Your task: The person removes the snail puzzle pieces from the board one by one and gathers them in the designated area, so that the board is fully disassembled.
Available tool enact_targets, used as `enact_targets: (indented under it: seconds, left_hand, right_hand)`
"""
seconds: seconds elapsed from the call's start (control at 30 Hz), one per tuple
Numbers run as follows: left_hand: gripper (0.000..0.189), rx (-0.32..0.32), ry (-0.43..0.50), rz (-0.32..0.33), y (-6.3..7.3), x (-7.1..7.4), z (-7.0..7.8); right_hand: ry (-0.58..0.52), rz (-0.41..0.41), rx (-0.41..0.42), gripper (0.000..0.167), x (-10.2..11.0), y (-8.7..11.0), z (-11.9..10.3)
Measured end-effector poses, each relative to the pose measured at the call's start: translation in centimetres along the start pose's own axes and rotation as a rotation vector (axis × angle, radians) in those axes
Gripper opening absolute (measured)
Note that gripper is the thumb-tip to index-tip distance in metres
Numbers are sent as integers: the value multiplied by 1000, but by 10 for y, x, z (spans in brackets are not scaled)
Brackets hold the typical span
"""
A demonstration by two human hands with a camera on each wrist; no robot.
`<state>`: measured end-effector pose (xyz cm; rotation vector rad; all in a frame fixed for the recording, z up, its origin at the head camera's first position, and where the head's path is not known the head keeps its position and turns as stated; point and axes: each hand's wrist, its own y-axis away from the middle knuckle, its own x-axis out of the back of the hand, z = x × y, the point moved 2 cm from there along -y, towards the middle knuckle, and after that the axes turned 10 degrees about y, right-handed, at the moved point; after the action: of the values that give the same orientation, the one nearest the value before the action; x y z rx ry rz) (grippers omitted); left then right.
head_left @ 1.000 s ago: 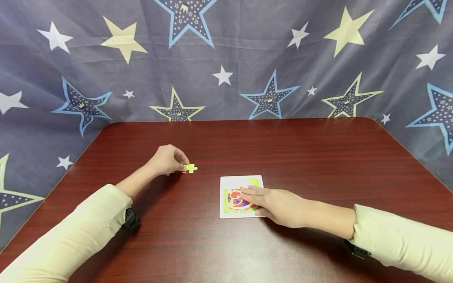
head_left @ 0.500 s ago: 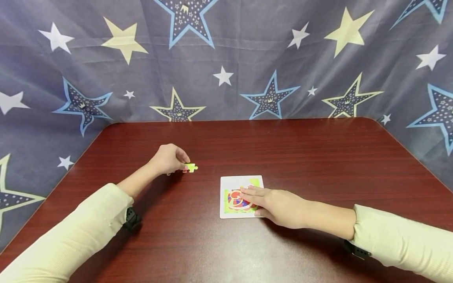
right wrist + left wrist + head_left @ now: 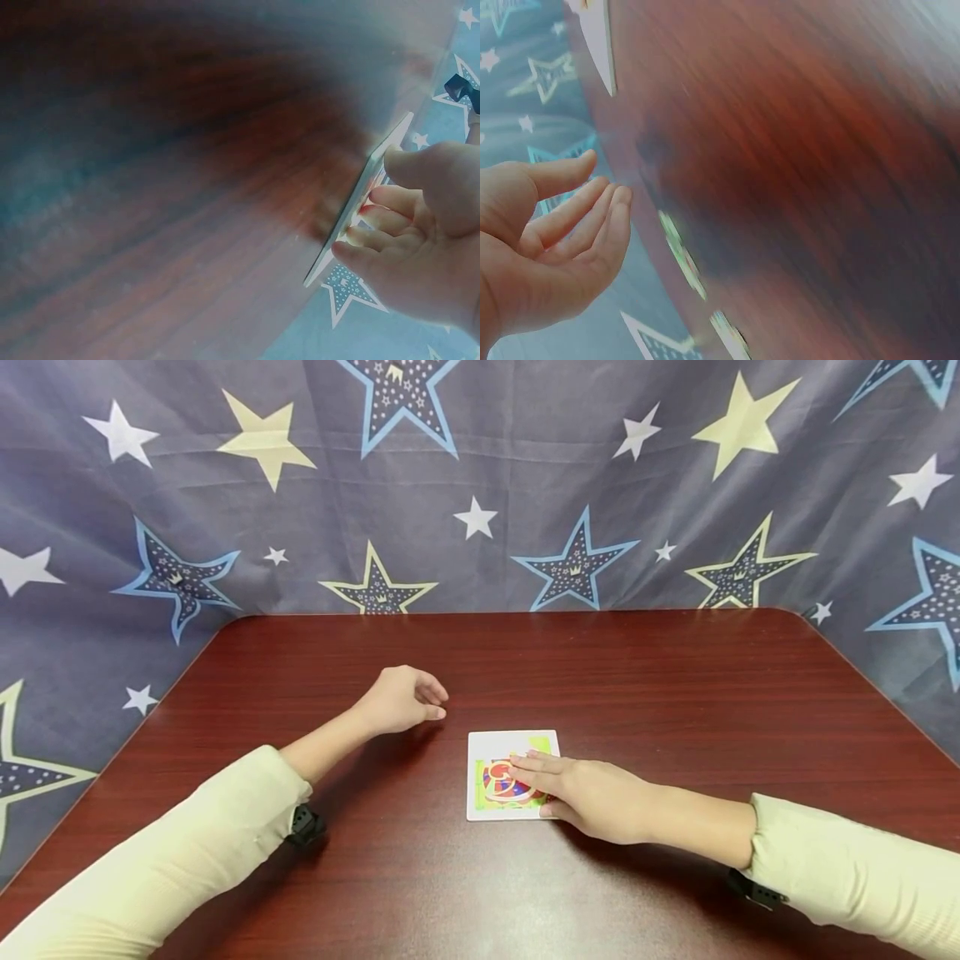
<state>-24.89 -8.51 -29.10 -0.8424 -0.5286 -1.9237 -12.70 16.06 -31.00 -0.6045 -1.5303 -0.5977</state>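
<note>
My right hand (image 3: 600, 800) lies with extended fingers over a white puzzle board (image 3: 480, 745), covering its right side. The board's picture is red, blue and lime green; in the right wrist view the thumb and fingertips touch the board (image 3: 358, 196). To the board's upper left, my left hand (image 3: 405, 700) hovers with thumb and fingers apart and nothing between them. In the left wrist view, a green puzzle piece (image 3: 681, 253) and a second pale piece (image 3: 729, 335) lie on the table past the left fingertips. Both are hidden by the left hand in the head view.
The dark red wooden table (image 3: 637, 677) reaches back to a grey curtain (image 3: 480, 460) printed with stars. In the left wrist view, a corner of the white board (image 3: 600, 49) shows at the top.
My left hand has moved right, away from the spot where its fingertips were at a yellow-green puzzle piece, and the piece no longer shows in the head view. The right hand stays put.
</note>
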Motion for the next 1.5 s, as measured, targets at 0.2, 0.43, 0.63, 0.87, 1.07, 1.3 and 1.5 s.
enact_targets:
  seconds: [0.2, 0.43, 0.63, 0.87, 1.07, 1.3, 1.5]
  left_hand:
    - [18, -18, 69, -73, 0, -20, 25]
    - [16, -71, 80, -156, -2, -42, 47]
    - [12, -98, 91, -197, -3, -56, 59]
    - [11, -116, 78, -214, -5, -65, 67]
    - [9, -108, 79, -234, -5, -72, 69]
    - [7, -95, 97, -230, -3, -75, 74]
    - [6, -68, 91, -218, -3, -77, 75]
  right_hand:
    - [-16, 3, 2, 56, 1, 0, -2]
    - [-30, 2, 4, 54, 2, 6, -4]
    - [-23, 4, 2, 53, 5, 12, -4]
    - [-27, -8, 8, 54, 7, 18, -7]
    - [-10, -2, 29, 53, 8, 19, -7]
    - [-12, -25, 18, 53, 8, 19, -7]
    - [-19, -21, 26, 55, 8, 19, -7]
